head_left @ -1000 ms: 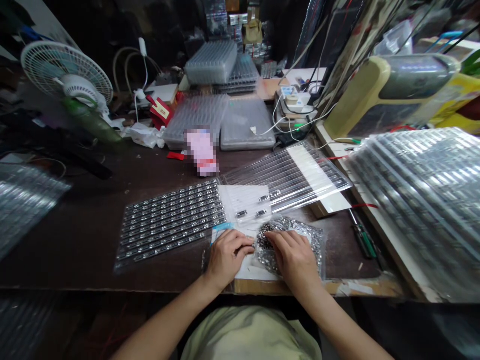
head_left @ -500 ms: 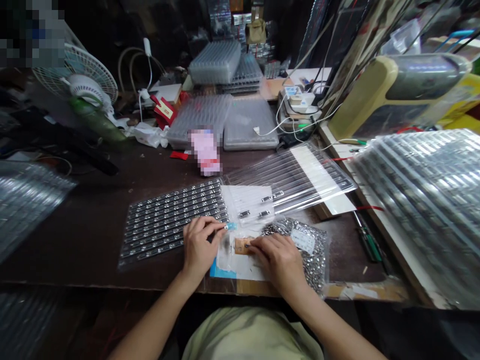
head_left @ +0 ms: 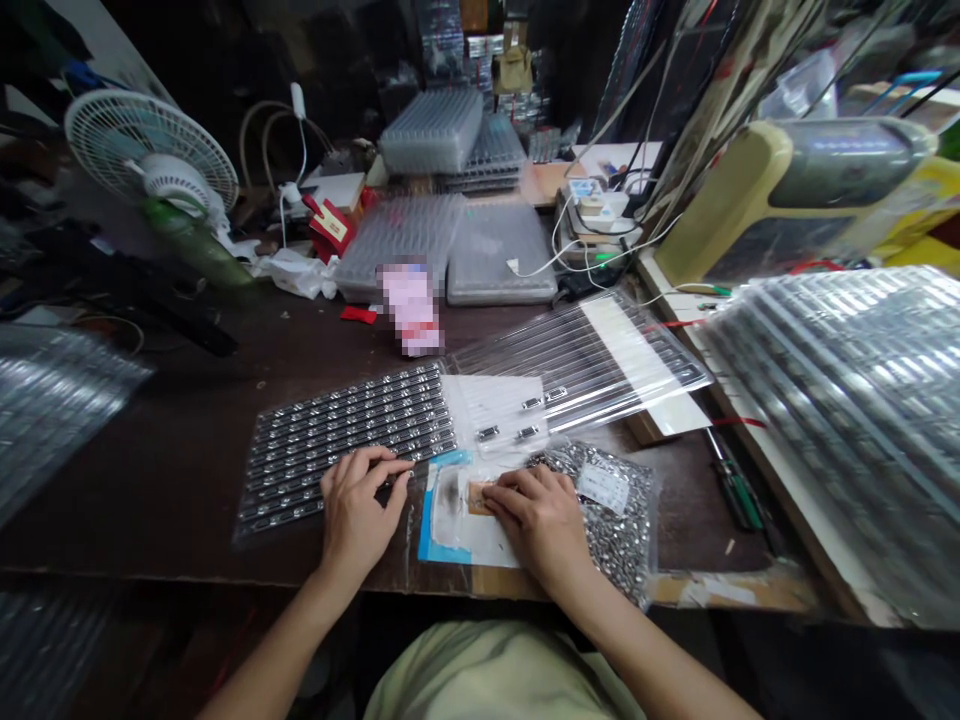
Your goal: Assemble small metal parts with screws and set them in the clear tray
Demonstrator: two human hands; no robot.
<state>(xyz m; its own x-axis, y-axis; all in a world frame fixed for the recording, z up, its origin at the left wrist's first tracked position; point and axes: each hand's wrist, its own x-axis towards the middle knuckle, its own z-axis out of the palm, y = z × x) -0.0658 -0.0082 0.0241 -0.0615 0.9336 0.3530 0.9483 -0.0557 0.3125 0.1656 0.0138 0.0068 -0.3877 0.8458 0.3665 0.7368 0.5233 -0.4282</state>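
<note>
Small metal parts (head_left: 345, 440) lie in neat rows on a clear plastic sheet, and the left hand (head_left: 358, 510) is right over them at the near edge. Its fingers (head_left: 391, 468) curl down with the tips close together by the row ends; whether they pinch something tiny cannot be told from here. Over to the right hand (head_left: 536, 520), spread flat, its fingers (head_left: 504, 483) pressing on a tan tag (head_left: 480, 498) that sits on a white paper packet (head_left: 457, 510) with a blue edge. They are not closed around anything, just bearing down, and that light, even pressure looks like the right touch for keeping the tag from creeping. Just beside that hand, a clear bag of loose metal bits (head_left: 619, 535) lies with its white label showing. Beyond the packet, four metal parts (head_left: 510, 418) rest apart on a white sheet (head_left: 480, 410), next to a bundle of clear plastic tubes (head_left: 577, 360). A green-handled screwdriver (head_left: 739, 495) lies off to the right on the dark desk (head_left: 165, 470), well clear of both hands.
</note>
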